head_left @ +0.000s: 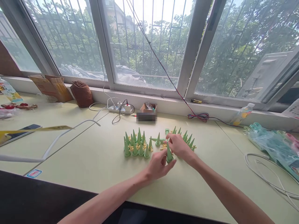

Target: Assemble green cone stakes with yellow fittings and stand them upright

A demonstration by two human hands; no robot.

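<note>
My left hand [159, 163] grips a green cone [169, 153] with a round base, holding it upright between thumb and fingers. Just above and to the right, my right hand [178, 145] has its fingers bent together over some small yellow pieces [163, 147]; whether it pinches one is too small to tell. A group of standing green cones [141, 150] with yellow bits among them is left of my hands. More green cones [188, 138] are partly hidden behind my right hand. One single cone [158, 140] stands between the groups, and another lies on its side near it.
On the pale table [93, 174], a small open box [149, 107] and a power strip [113, 108] lie by the window wall. A bottle [243, 114], a plastic bag [268, 141] and loose cable [263, 174] occupy the right. A phone [22, 132], brown pouch [81, 94] and cardboard box [51, 88] are left.
</note>
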